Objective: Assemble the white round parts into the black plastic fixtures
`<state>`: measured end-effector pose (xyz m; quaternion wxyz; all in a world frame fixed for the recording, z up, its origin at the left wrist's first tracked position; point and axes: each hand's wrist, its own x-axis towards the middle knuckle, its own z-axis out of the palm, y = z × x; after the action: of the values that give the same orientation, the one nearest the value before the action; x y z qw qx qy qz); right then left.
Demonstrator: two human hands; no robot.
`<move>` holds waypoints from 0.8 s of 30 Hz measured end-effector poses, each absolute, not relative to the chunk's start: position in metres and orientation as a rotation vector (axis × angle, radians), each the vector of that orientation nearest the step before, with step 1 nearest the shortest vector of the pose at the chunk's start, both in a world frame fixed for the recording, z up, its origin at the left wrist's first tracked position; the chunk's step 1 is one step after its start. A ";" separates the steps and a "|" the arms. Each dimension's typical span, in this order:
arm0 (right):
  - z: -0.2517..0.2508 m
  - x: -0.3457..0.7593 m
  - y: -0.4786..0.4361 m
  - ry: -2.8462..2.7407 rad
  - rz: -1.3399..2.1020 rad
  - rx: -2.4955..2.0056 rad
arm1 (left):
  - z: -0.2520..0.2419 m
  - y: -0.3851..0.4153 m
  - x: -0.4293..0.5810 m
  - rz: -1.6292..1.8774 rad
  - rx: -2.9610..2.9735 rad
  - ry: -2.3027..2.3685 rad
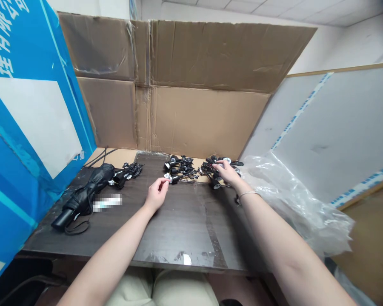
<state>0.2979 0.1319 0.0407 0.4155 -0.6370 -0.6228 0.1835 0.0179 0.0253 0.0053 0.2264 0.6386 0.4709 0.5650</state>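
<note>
My left hand [156, 193] reaches over the dark wooden tabletop [178, 229], its thumb and forefinger pinching a small white-and-black caster part [170, 178]. That part sits at the front of a tangled heap of black plastic pieces with small wheels [180, 166]. My right hand [226, 172] lies over a second black heap [214, 172], its fingertips touching the pieces; whether it grips one is hidden. A thin bracelet [249, 194] circles my right wrist. Farther left, a smaller cluster of black wheeled parts [129, 171] lies beside a folded black umbrella [83, 197].
Taped cardboard sheets [204, 119] stand along the table's far side, and a blue printed board [25, 127] rises at the left. A crumpled clear plastic bag [293, 199] hangs past the right edge, before a grey panel [335, 136]. A blurred patch [107, 202] covers part of the tabletop.
</note>
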 end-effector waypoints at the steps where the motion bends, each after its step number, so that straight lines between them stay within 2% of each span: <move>1: 0.038 0.301 0.134 -1.613 0.424 -1.635 | 0.005 0.025 0.018 1.550 1.766 1.297; 7: 0.037 0.300 0.138 -1.932 0.172 -1.683 | 0.006 0.025 0.017 1.508 1.790 1.324; 12: 0.039 0.301 0.134 -2.138 0.097 -1.862 | 0.005 0.026 0.016 1.500 1.788 1.347; 16: 0.045 0.292 0.124 -2.182 -0.181 -1.934 | 0.005 0.027 0.015 1.515 1.773 1.363; 20: 0.059 0.261 0.111 -2.247 -0.380 -1.737 | 0.006 0.027 0.015 1.549 1.733 1.368; 24: 0.064 0.214 0.097 -2.534 -0.238 -1.505 | 0.006 0.027 0.014 1.564 1.723 1.355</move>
<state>0.2137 0.0973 0.0643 0.0922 -0.5070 -0.8533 -0.0800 0.0138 0.0271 0.0065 0.2227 0.6238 0.4905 0.5662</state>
